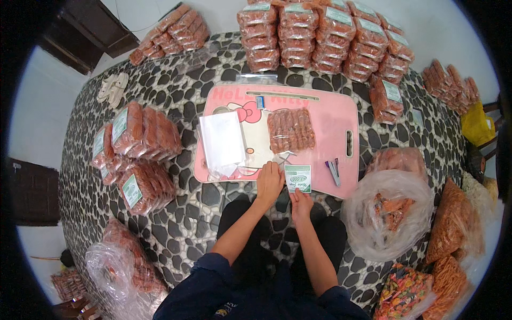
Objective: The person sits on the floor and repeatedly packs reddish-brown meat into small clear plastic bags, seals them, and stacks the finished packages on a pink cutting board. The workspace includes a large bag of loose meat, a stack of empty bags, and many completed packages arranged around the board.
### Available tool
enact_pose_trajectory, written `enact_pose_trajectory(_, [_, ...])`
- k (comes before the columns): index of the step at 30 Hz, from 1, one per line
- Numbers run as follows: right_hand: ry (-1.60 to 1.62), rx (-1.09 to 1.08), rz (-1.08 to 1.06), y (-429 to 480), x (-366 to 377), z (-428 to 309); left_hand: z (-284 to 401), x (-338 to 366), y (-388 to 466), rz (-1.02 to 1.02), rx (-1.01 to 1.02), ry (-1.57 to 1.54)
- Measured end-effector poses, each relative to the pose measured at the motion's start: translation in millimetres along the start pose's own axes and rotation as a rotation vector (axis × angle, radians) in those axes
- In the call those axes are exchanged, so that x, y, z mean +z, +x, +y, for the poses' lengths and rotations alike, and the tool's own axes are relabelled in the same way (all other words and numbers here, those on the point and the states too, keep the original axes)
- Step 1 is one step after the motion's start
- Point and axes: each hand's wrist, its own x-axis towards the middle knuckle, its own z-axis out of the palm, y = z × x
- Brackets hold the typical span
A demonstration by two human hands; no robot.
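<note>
A pink low table (332, 108) with a cartoon print stands before me. On it lies a clear plastic pack of reddish-brown snacks (291, 130). My left hand (271, 180) rests at the table's near edge, at the pack's lower end; whether its fingers grip the plastic there is unclear. My right hand (301, 202) holds a green-and-white printed label (298, 178) by its lower edge, beside the left hand. A purple stapler (333, 173) lies at the right, and a small blue box (260, 103) above the pack. White sheets in plastic (222, 140) lie at the left.
Stacked snack packs (298, 36) stand beyond the table, with more packs (146, 130) at the left. An opened clear bag of snacks (390, 212) sits at the right, another bag (124, 264) at lower left. Bulk bags (452, 220) stand farther right on the pebble-patterned floor.
</note>
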Motion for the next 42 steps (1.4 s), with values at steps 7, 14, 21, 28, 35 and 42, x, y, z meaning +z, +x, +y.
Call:
enact_pose_trajectory(7, [0.020, -0.209, -0.186, 11.1, 21.4, -4.8, -6.0, -0.2, -1.9, 0.057, -0.003, 0.015])
enact_pose_trajectory(14, [0.050, -0.262, -0.266, 30.4, 49.6, -16.9, -7.2, -0.4, 4.1, 0.058, 0.076, 0.051])
enact_pose_trajectory(21, [-0.083, -0.241, -0.198, 22.1, 44.4, -22.0, -7.9, -7.1, 2.2, -0.048, -0.041, -0.030])
enact_pose_trajectory(28, [0.145, -0.114, -0.381, 16.8, 46.4, -21.5, -2.0, -3.8, 0.9, 0.025, -0.015, -0.090])
enact_pose_trajectory(35, [0.283, 0.099, -0.554, 31.2, 63.6, -25.6, -2.4, 1.4, 3.6, 0.046, -0.078, -0.205])
enact_pose_trajectory(42, [0.366, 0.157, -0.455, 30.8, 66.5, -31.1, -14.4, 5.4, 4.5, -0.041, -0.051, -0.184])
